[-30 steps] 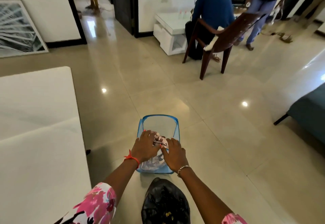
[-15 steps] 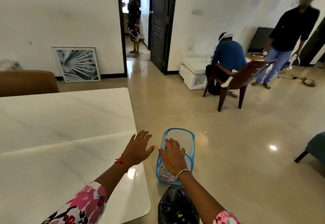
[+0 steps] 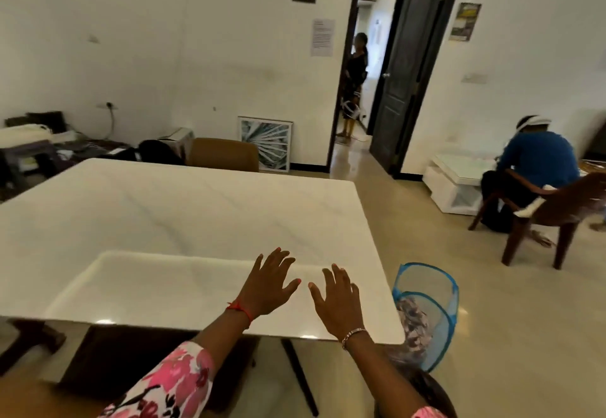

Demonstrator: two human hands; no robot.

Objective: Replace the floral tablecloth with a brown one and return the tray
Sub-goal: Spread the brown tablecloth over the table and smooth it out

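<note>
White marble table [image 3: 183, 220] lies bare, ready for a cloth. Blue mesh basket [image 3: 426, 312] on the floor beside its corner holds the crumpled floral cloth [image 3: 414, 317], evidently discarded there. Left hand [image 3: 267, 286] and right hand [image 3: 337, 302] hover above the table, fingers spread, empty. No brown cloth or tray visible.

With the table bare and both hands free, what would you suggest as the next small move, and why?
Probably turn to look for the brown cloth. The floral cloth already sits in the blue mesh basket beside the table, whose white top is uncovered. The left hand and right hand hover open above it, holding nothing, and no brown cloth is clearly in view.
</note>
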